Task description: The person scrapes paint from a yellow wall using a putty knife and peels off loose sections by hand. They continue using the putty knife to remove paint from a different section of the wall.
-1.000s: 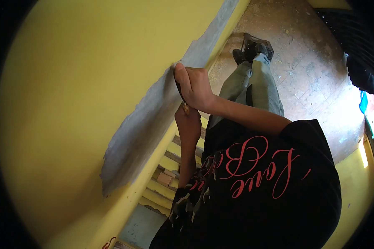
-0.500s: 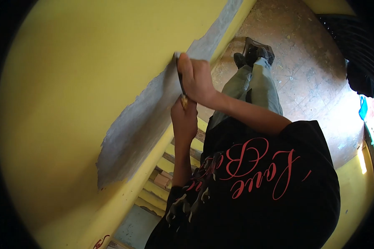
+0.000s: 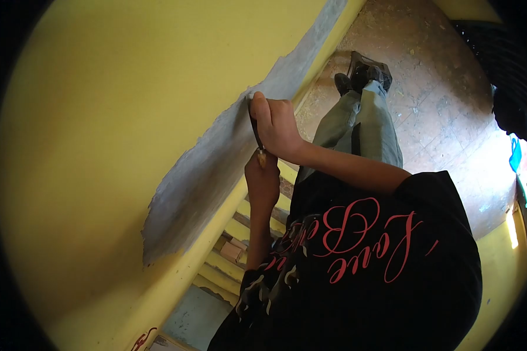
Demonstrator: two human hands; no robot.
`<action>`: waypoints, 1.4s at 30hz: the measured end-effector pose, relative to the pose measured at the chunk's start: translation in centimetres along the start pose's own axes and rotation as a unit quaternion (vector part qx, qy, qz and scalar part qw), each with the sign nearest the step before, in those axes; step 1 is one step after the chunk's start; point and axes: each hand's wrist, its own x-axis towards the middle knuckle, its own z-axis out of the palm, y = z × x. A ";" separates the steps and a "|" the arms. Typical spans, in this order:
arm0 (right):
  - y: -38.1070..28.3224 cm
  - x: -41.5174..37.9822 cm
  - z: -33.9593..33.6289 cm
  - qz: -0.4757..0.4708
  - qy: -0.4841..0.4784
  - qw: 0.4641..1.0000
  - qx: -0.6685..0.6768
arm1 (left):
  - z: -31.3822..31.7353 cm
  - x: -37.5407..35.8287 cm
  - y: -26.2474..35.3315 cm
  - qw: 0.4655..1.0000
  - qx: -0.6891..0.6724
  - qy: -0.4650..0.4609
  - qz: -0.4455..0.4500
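Note:
My right hand (image 3: 277, 128) is closed around the dark blade of a scraper (image 3: 255, 130), its thumb stretched along the blade toward the tip. Just below it, my left hand (image 3: 263, 178) wraps the scraper's handle, with a bit of light-coloured wood showing above the fist. The blade is seen nearly edge-on. Its tip meets the wall at the ragged border between yellow paint (image 3: 129, 105) and a long bare grey patch (image 3: 187, 199). Most of the handle is hidden in my left hand.
A yellow ledge (image 3: 175, 278) runs along the foot of the grey patch. Beside it are yellow slats (image 3: 219, 266) with a brick-like block (image 3: 231, 250). My shoes (image 3: 366, 70) stand on a dusty tiled floor (image 3: 421, 117). A dark ribbed object (image 3: 498, 64) is at the far right.
Both hands and the scraper have moved a little toward my body along the patch's upper border. The grip is the same, and the view has shifted slightly.

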 end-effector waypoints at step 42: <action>-0.3 2.4 -0.7 0.043 0.070 0.995 0.055 | -1.3 2.3 2.4 0.995 -0.088 -0.039 0.017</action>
